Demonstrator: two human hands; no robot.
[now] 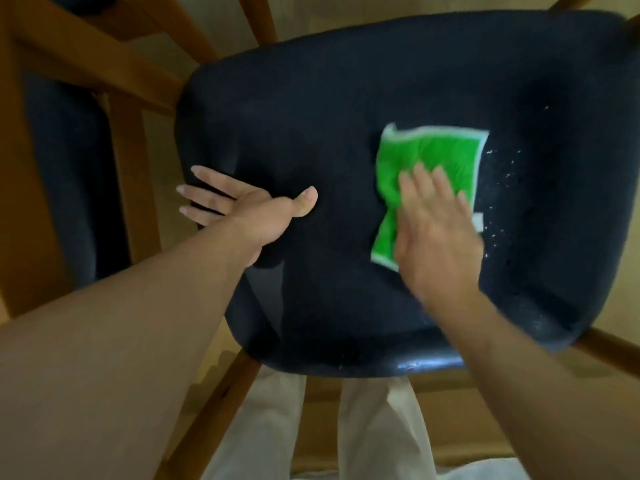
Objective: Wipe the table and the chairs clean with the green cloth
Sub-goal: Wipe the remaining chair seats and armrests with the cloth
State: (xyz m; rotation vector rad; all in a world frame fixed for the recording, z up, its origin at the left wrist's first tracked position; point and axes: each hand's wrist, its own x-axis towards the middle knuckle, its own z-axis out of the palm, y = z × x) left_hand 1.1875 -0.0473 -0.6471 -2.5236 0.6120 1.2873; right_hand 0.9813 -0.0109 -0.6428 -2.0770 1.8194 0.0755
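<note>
A dark padded chair seat fills the middle of the head view. The green cloth with a pale border lies flat on its right half. My right hand presses down on the cloth with straight fingers and covers its lower part; the hand is motion-blurred. My left hand rests flat on the left side of the seat, fingers spread and reaching over the seat's left edge. White crumbs are scattered on the seat just right of the cloth.
Wooden chair legs and rails run along the left and top left, with another dark seat behind them. My light trousers show below the seat's front edge. Tan floor lies to the right.
</note>
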